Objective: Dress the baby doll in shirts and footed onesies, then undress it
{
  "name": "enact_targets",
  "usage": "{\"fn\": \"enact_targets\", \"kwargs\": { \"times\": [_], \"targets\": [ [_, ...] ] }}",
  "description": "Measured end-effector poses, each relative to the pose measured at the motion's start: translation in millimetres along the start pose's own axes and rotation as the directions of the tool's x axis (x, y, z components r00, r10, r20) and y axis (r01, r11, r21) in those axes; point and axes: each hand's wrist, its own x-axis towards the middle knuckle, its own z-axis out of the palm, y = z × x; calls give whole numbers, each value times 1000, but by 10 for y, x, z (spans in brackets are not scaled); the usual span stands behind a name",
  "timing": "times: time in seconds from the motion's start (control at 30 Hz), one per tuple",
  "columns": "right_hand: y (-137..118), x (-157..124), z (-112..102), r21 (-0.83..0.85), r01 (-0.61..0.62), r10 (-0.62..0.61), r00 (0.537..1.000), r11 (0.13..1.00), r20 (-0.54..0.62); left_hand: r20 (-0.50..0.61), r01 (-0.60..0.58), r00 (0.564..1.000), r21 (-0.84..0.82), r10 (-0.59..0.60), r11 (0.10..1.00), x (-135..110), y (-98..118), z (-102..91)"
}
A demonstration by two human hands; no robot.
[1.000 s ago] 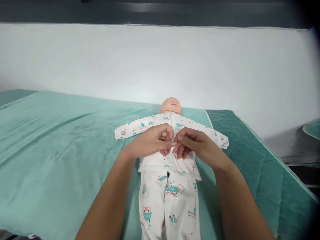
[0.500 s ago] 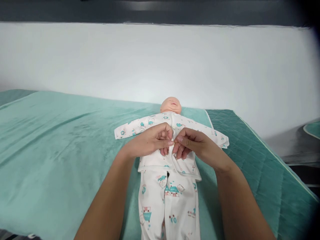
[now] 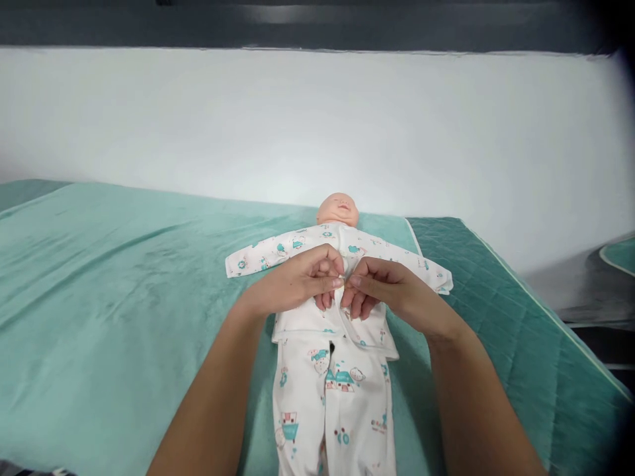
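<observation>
Background: one white wall (image 3: 198, 119) spans the upper half of the frame, under one dark band (image 3: 317, 26) cut off by the top edge; dark blur hides the upper right corner.
Bed: one light green blanket (image 3: 109, 311) at left and centre, one darker quilted pad (image 3: 506, 330) at right.
Doll: one, lying face up at centre; its head (image 3: 337, 209) shows, its body is covered by clothes.
Shirt: one white printed shirt (image 3: 302, 324), mid-frame, two sleeves spread; the hands hide much of its front.
Trousers: one printed pair (image 3: 300, 396), lower centre, legs cut off by the bottom edge.
Left hand (image 3: 310, 281): thumb and forefinger pinched together on the shirt's front edge.
Right hand (image 3: 380, 287): thumb and fingertips closed on the front edge just beside; any button between them is too small to make out.
Forearms: two, cut off below.
</observation>
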Motion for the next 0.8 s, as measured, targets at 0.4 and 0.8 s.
{"fn": "enact_targets", "kwargs": {
  "times": [0.4,0.8],
  "targets": [
    [-28,17,25,-29,-76,76,997,997,-13,-7,41,999,28,-41,999,-3,22,0],
    [-48,39,67,-67,-126,122,990,990,-63,-12,39,999,10,-39,999,11,10,4]
  ]
}}
